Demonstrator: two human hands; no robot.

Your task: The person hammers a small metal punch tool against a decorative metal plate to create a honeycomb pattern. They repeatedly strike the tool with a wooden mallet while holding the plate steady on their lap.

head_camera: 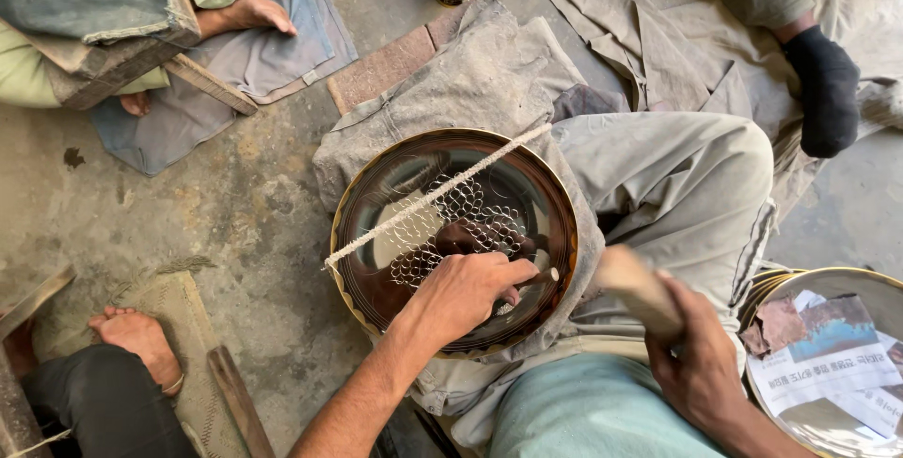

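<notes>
A round metal plate (527,197) with a scale pattern lies on grey cloth (470,72) at the frame's centre, a white cord (414,205) across it. The left hand (466,291), fingers clamped on a thin punch (544,277), rests on it. At lower right, the right hand (701,364) grips a blurred wooden hammer (635,281).

Two hands at work: left hand (461,293), right hand (701,364). One round engraved brass tray (376,204) on the lap, one white cord (395,216) across it, one thin punch (544,277), one wooden mallet (635,287). One stack of trays (800,279) at the right edge, two paper scraps (828,359) inside. Three bare feet (141,338), one black sock (828,91).
</notes>
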